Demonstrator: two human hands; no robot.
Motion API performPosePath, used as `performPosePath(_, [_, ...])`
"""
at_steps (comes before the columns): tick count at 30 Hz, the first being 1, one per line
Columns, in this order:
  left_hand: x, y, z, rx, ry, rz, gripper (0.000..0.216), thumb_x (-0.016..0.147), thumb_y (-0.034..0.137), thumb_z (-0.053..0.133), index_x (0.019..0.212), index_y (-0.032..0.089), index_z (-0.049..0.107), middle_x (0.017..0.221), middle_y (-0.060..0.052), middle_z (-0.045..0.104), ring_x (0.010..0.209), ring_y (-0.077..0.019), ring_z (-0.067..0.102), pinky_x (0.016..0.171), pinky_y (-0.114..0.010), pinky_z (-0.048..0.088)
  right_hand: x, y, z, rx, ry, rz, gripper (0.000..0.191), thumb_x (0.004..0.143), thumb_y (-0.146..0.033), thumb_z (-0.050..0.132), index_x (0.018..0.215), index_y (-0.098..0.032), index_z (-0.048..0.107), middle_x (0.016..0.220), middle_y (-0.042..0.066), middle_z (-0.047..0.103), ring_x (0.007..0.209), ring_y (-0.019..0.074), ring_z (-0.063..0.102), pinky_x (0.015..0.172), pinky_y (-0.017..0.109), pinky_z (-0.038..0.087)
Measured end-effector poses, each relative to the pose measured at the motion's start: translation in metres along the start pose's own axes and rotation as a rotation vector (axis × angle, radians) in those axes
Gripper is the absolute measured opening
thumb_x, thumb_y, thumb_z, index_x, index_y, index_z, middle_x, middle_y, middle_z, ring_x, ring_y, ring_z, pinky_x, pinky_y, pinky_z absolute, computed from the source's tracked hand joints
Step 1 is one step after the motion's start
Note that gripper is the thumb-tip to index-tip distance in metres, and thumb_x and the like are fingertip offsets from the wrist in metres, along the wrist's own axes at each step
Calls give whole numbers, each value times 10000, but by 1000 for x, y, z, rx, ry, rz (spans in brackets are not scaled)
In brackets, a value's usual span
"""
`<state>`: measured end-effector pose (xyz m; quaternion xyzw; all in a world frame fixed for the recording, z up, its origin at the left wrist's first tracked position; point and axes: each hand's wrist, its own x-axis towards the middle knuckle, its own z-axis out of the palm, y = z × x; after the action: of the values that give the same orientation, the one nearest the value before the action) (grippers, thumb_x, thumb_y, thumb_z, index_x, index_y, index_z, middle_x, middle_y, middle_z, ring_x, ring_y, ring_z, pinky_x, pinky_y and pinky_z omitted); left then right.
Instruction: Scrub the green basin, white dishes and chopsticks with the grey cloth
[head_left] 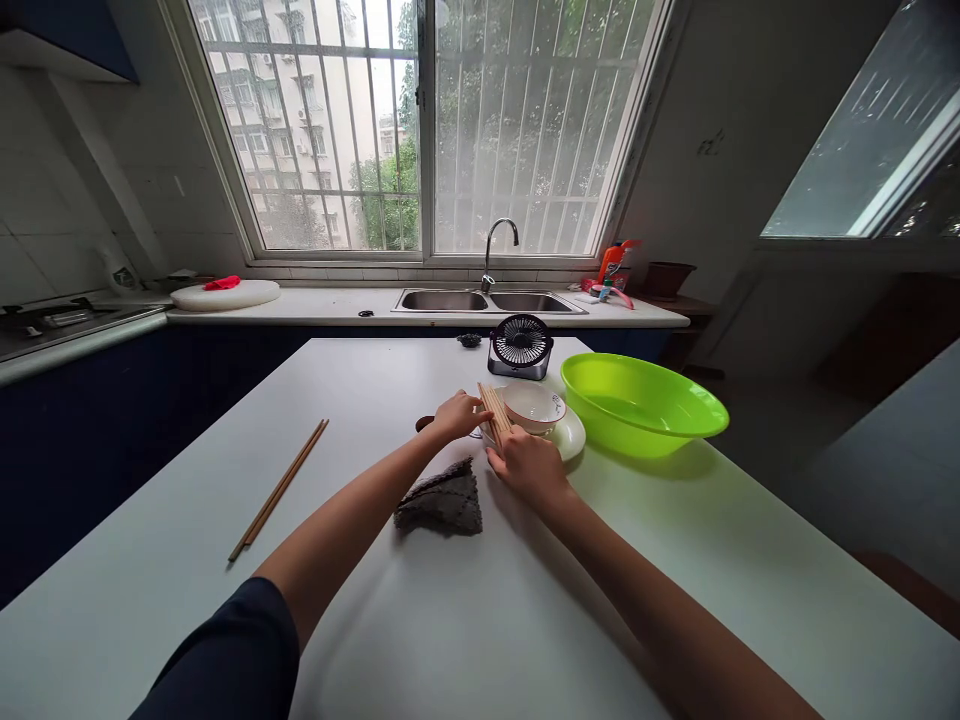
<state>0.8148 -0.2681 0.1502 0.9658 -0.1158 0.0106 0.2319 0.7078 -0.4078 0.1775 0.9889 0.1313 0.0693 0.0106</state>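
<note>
A bundle of pale chopsticks (493, 408) is held at a slant above the tableware. My left hand (457, 415) pinches it from the left side, while my right hand (531, 462) is closed around its near end. Just beyond the bundle, a white bowl (536, 408) with a small printed pattern rests on a white plate (574, 436). By my left hand's wrist, a dark brown rounded piece (424, 424) shows, mostly hidden. A crumpled grey cloth (444, 502) with zigzag edges lies nearer to me, between my forearms.
Two brown chopsticks (279, 488) lie at the left of the white table (360, 390). A lime-green basin (643, 400) stands at the right edge. Behind the bowl are a small black fan (521, 342) and a dark scrubber (469, 341). A sink (444, 300) is at the far counter.
</note>
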Motion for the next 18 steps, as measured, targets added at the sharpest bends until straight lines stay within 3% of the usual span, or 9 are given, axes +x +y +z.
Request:
performPosePath(6, [0, -4, 1, -6, -10, 0, 445, 936, 523, 555, 1231, 220, 696, 1171, -104, 671, 993, -219, 672, 822, -272, 479, 0, 1, -2, 6, 13, 4, 354, 992, -340, 481, 1167, -89, 659, 1051, 146, 711, 909, 268, 718, 671, 295, 478])
performPosePath(12, [-2, -5, -1, -32, -16, 20, 394, 958, 495, 521, 1179, 236, 720, 1122, -84, 700, 994, -222, 680, 836, -277, 491, 2, 3, -4, 8, 23, 17, 334, 995, -342, 478, 1097, -101, 684, 1038, 136, 710, 897, 254, 716, 647, 283, 457])
performPosePath(18, [-10, -6, -18, -69, 22, -5, 445, 929, 460, 592, 1255, 169, 677, 1161, -123, 697, 1033, -241, 683, 845, -279, 500, 1, 1, -6, 6, 31, 15, 320, 996, -325, 477, 1060, -96, 690, 1048, 138, 711, 895, 259, 720, 631, 288, 445])
